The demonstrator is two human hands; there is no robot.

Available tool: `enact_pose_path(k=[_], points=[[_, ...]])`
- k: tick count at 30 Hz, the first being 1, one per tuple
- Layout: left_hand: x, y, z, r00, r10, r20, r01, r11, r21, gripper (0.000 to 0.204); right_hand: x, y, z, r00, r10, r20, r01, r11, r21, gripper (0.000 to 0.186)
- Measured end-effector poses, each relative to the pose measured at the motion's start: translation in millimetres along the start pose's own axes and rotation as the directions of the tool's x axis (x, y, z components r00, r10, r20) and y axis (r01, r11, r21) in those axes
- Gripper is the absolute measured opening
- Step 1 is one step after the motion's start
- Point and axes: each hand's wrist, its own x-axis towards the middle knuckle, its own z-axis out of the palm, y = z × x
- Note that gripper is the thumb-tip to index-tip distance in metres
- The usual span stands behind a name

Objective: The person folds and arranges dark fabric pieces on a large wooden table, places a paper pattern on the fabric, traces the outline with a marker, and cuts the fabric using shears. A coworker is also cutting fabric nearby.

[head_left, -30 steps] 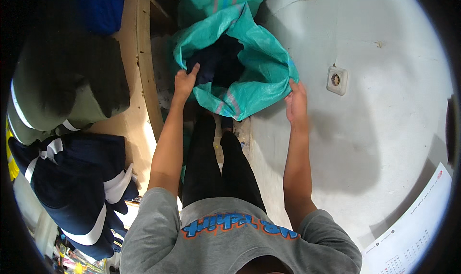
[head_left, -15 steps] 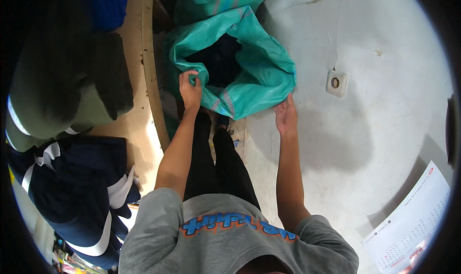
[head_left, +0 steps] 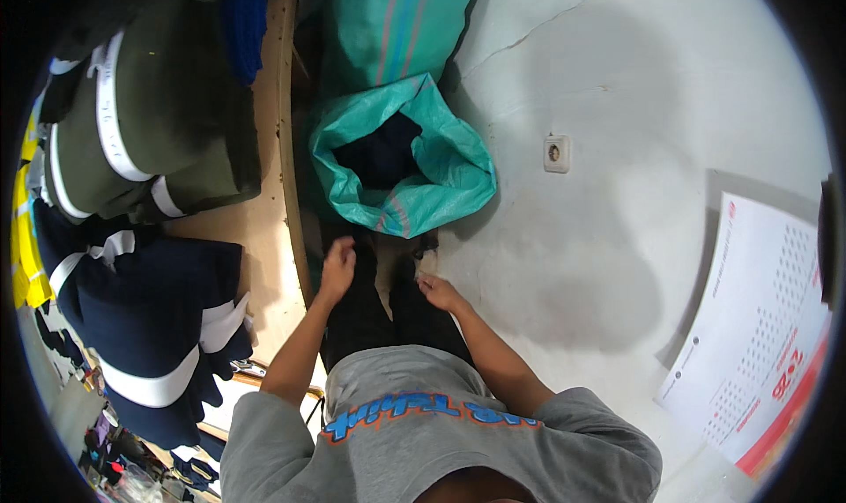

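A green woven sack (head_left: 449, 190) stands before me with its mouth spread wide and its rim folded outward. Dark cloth (head_left: 388, 155) shows inside it. My left hand (head_left: 337, 269) is just below the sack's near left side, its fingers loosely bent and slightly apart, touching nothing that I can see. In front of my legs is my right hand (head_left: 439, 292), clear of the rim, with its fingers drawn together at the tips. Whether anything small lies between them is hidden.
A second, full green sack (head_left: 401, 27) with coloured stripes stands behind the open one. On the left, a wooden table (head_left: 273, 142) carries olive fabric rolls (head_left: 181, 89) and navy cloth bundles (head_left: 154, 283) tied with white strips. A white wall with a socket (head_left: 556, 153) and a calendar (head_left: 749, 327) is on the right.
Both hands have let go of the sack's rim and moved back toward my body, the right one also leftward. The sack's mouth stays open, its near edge slightly sagged.
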Motion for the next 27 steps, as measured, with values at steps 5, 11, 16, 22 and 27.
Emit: enact_pose_path(k=[5,11,16,22,27], points=[[-112.3,1.4,-14.5,0.965,-0.065,0.255,0.093,0.991,-0.098,0.024,-49.1,41.0,4.1,0.995,0.093,0.028,-0.094,0.993,0.077,0.028],[-238.5,4.5,-2.5,0.999,-0.042,0.001,0.042,0.995,-0.091,0.023,-49.3,174.1,-5.1,0.989,-0.045,-0.141,0.063,0.99,0.127,0.027],[-341.2,7.3,31.4,0.978,0.063,-0.2,-0.082,0.993,-0.09,0.025,-85.6,183.6,-20.6,0.985,-0.078,-0.154,0.034,0.963,-0.266,0.028],[-486.9,-7.8,26.1,0.797,0.004,-0.604,-0.027,0.999,-0.029,0.025,-92.5,224.6,34.2,0.999,0.004,0.048,0.004,0.986,-0.166,0.024],[-631.7,-68.5,51.7,0.387,-0.119,-0.914,0.301,0.954,0.003,0.03,-120.4,204.6,76.4,0.933,-0.193,0.304,0.263,0.942,-0.207,0.022]])
